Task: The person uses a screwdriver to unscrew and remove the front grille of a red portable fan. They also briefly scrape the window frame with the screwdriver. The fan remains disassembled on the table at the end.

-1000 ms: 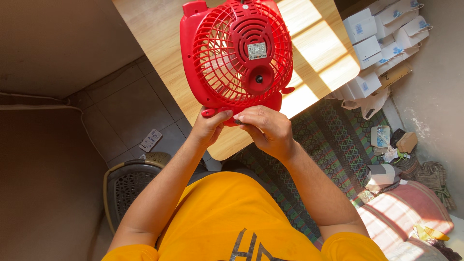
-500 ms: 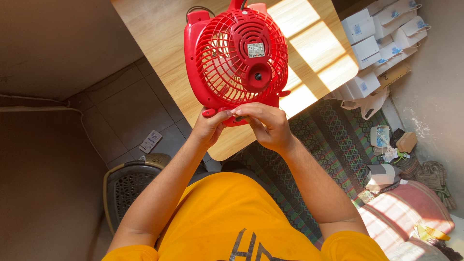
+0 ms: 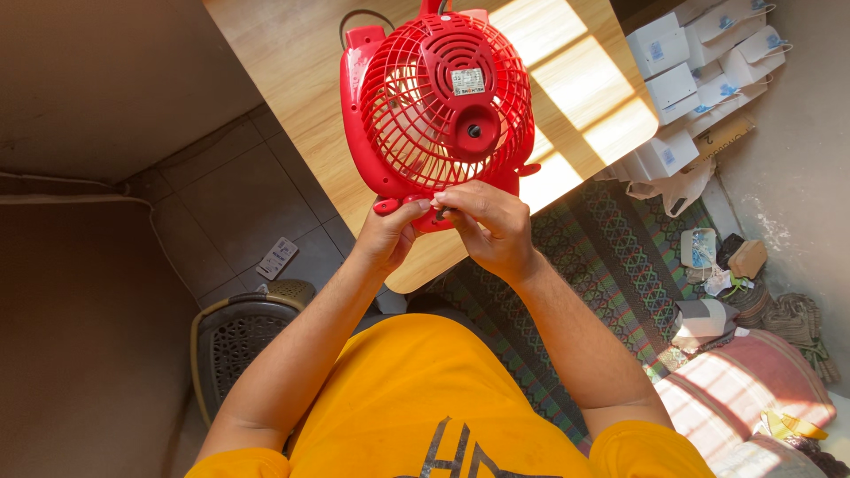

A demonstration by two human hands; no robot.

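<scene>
A red plastic table fan (image 3: 438, 106) stands on the light wooden table (image 3: 292, 80), its rear grille and motor housing facing me. My left hand (image 3: 390, 235) grips the fan's lower left edge by the base. My right hand (image 3: 487, 221) pinches something small at the bottom rim of the fan, next to the left thumb. What the fingers pinch is too small to make out. A dark cord (image 3: 354, 18) runs from the fan's top across the table.
Several white boxes (image 3: 691, 71) are piled at the right of the table. A patterned rug (image 3: 611, 265) covers the floor below. A perforated basket (image 3: 239, 341) and a white remote (image 3: 277, 258) lie on the tiled floor at the left. Clutter sits by the right wall.
The fan has tilted and shifted slightly lower and right in view, showing more of its top. Both hands have stayed at its bottom rim, with the right fingers working there.
</scene>
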